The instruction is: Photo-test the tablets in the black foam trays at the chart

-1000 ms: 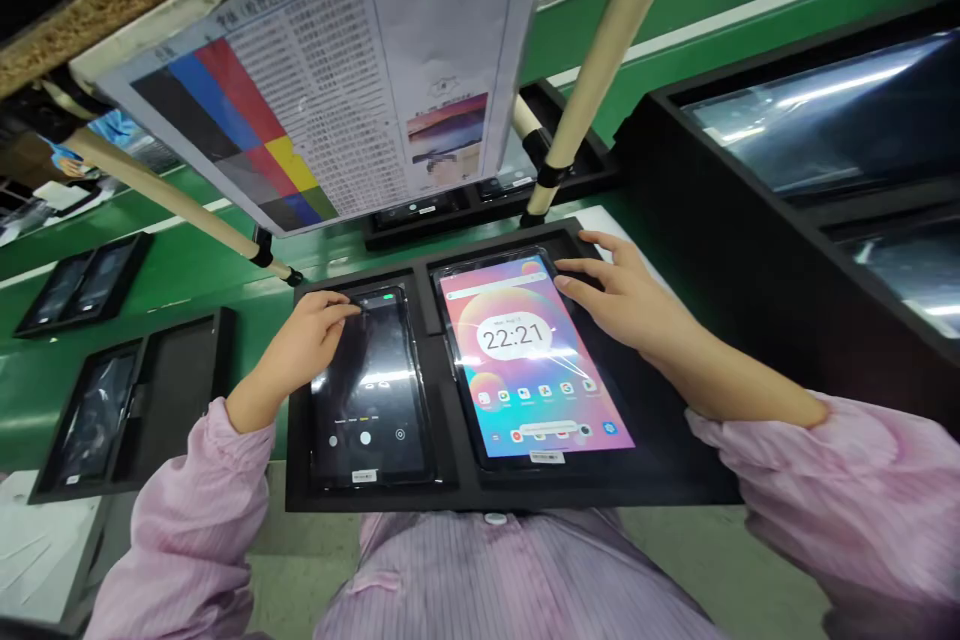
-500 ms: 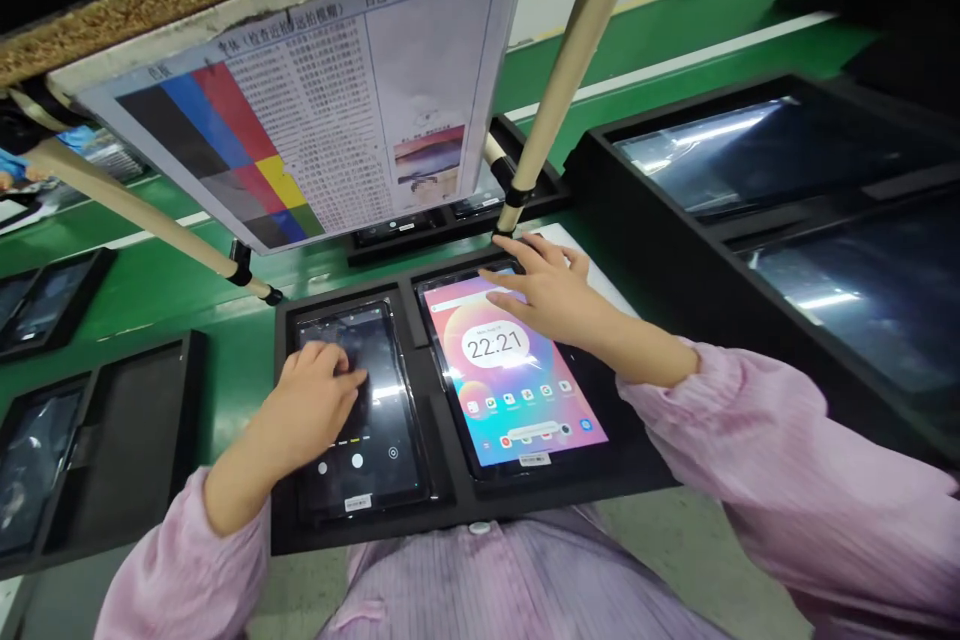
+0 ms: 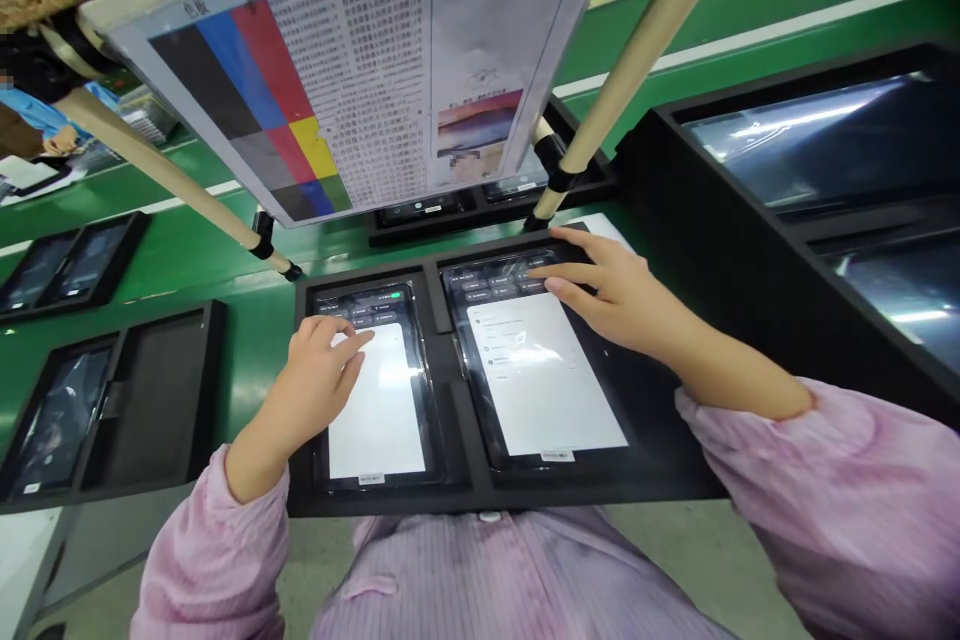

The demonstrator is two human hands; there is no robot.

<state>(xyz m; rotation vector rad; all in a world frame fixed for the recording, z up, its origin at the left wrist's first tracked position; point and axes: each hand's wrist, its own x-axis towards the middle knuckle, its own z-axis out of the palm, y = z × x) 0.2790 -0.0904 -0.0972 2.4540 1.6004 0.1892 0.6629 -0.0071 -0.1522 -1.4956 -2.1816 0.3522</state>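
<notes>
A black foam tray [image 3: 450,495] lies in front of me with two tablets side by side. On the left tablet [image 3: 375,400], which shows a white panel under dark tiles, my left hand [image 3: 315,385] rests with the forefinger and thumb on the upper screen. The right tablet [image 3: 536,370] shows the same white panel. My right hand [image 3: 615,300] lies over its upper right part, fingers stretched out, the forefinger touching the dark tiles at the top. Neither hand holds anything.
A laminated colour chart [image 3: 360,70] hangs overhead between two beige pipes [image 3: 645,30]. Further black trays with tablets sit on the green belt at the left [image 3: 97,400] and behind [image 3: 450,210]. A tall black tray stack [image 3: 787,190] stands at the right.
Both screens changed: the left from a dark camera view, the right from the colourful clock screen, to a white panel with dark tiles. Both hands slid to the upper parts of the screens.
</notes>
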